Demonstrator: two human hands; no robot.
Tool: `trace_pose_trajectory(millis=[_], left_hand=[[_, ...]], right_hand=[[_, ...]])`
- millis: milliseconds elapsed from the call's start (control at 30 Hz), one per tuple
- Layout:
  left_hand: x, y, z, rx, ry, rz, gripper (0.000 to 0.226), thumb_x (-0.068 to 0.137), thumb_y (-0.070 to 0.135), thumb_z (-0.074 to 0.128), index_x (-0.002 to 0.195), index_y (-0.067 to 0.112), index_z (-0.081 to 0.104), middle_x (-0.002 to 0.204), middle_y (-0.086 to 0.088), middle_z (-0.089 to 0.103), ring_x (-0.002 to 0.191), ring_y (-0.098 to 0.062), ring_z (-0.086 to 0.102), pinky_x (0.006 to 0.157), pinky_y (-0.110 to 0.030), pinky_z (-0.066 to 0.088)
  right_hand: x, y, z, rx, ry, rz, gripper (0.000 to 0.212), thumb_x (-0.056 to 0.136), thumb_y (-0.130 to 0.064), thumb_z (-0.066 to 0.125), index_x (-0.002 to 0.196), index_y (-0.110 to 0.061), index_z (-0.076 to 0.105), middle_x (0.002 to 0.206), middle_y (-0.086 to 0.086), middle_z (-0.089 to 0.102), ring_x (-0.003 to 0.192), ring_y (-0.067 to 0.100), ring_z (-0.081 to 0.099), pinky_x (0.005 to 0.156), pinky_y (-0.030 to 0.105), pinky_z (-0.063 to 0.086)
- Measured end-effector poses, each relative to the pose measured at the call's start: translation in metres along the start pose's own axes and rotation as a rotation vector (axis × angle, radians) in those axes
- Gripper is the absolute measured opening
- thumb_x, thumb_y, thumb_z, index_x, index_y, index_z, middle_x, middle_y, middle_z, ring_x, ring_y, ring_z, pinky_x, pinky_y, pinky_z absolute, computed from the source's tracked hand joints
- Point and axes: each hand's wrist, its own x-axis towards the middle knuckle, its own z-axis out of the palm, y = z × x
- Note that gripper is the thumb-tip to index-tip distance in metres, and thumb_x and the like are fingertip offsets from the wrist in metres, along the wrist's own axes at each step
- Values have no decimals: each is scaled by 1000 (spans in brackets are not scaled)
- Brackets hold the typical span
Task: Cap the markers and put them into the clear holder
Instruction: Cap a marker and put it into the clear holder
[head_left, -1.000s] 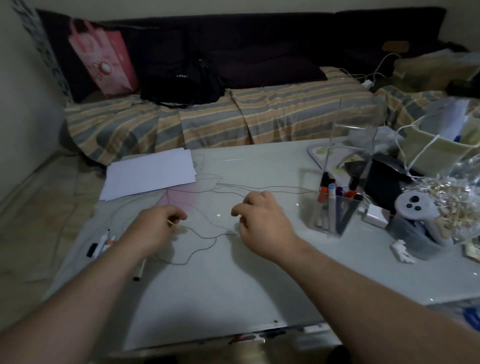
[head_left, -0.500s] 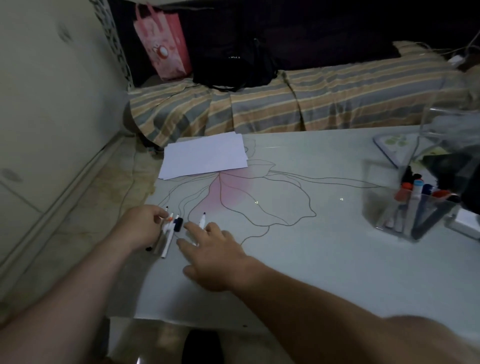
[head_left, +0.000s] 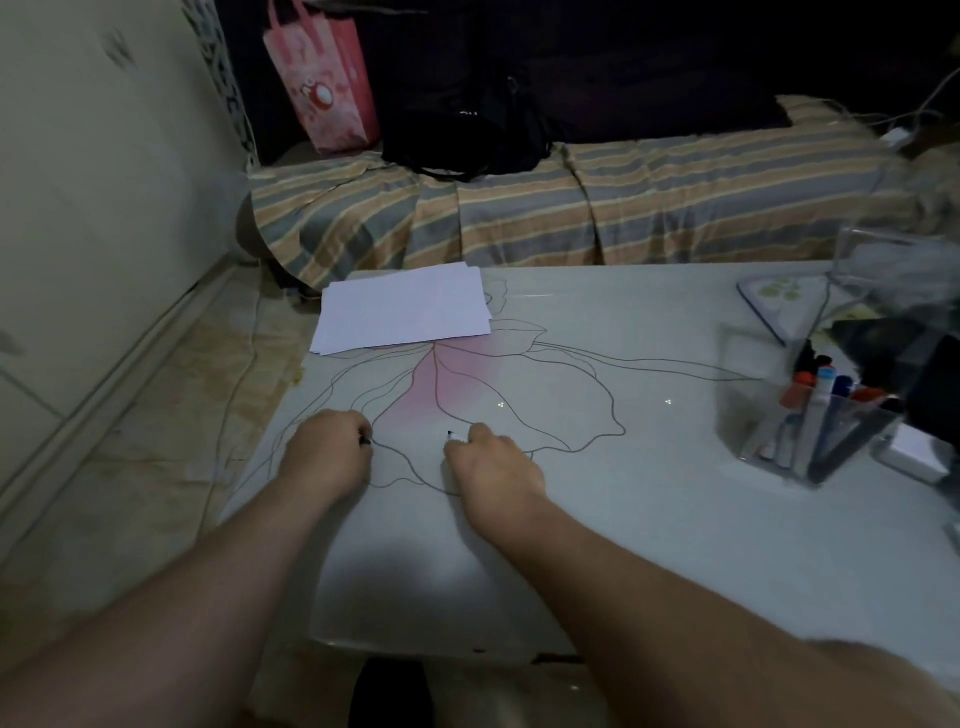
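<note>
Curled around a thin white marker (head_left: 451, 436), right hand (head_left: 491, 470), black tip bared and aimed at left hand (head_left: 327, 452), itself closed on something dark, seemingly a cap. Well right of both, clear plastic holder (head_left: 810, 426), already stocked with markers.

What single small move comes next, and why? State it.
Probably bring the two hands together to cap: the right hand grips a marker with its bare tip showing, the left hand grips something dark, likely its cap.
</note>
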Motion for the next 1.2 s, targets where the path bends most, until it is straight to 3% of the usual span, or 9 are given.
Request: trace_pose_trajectory(millis=[100,200,300,367,567,733,900,1067,1200], left_hand=[[-4,11,3,-30,-28,7,29,91,23,66,119,20,70,111,-7,73,106,-28,64,89,-36,53],[-10,24,1,-86,-54,46,26,91,26,66,116,25,72,111,0,75,109,-24,65,103,-37,46],[-18,51,-7,-384,-27,109,22,91,15,68,109,25,75,102,8,74,96,-12,67,89,-21,46],[-24,72,-13,-590,-23,132,23,91,8,69,103,26,74,98,11,74,86,-7,69,79,-13,47],[-38,105,-18,-969,-126,137,28,86,-5,72,96,21,72,96,-3,78,89,-10,75,88,-22,54],[-41,118,-19,-946,-124,187,32,84,-7,74,94,23,73,91,1,76,76,1,69,77,-11,53],[-47,132,-23,-973,-149,259,33,82,-3,78,100,24,78,94,7,80,89,-3,73,81,-14,54],[-50,144,-29,-752,-38,291,21,78,24,85,97,30,78,82,7,75,68,-1,63,71,-12,49],[-55,148,-34,-532,6,385,15,90,47,66,94,33,70,77,13,73,76,2,65,63,-9,43]], right_hand=[[-2,17,-5,130,63,107,46,85,7,52,126,-13,45,121,15,41,92,36,56,69,39,39],[-3,39,-9,260,100,174,35,88,2,49,121,-8,43,116,19,48,92,37,55,71,36,38],[-6,64,-22,307,169,116,4,97,-17,49,100,-14,49,94,13,61,85,35,54,65,38,39],[-12,76,-35,343,208,33,9,99,-27,50,92,-22,50,78,0,58,79,29,52,65,41,46],[-34,102,-65,295,225,-59,22,98,-57,45,87,-40,54,75,-4,56,78,14,53,71,40,52],[-40,109,-68,222,221,-31,32,96,-64,38,93,-40,59,74,-4,56,78,12,53,67,39,52],[-43,109,-65,164,213,-1,31,99,-61,37,101,-38,58,79,-7,55,84,18,54,67,38,50],[-48,108,-68,100,226,4,29,101,-59,38,110,-39,58,85,-9,50,92,19,54,72,38,51],[-50,105,-69,95,308,10,31,100,-60,41,114,-40,60,89,-8,54,92,21,58,74,38,52]])
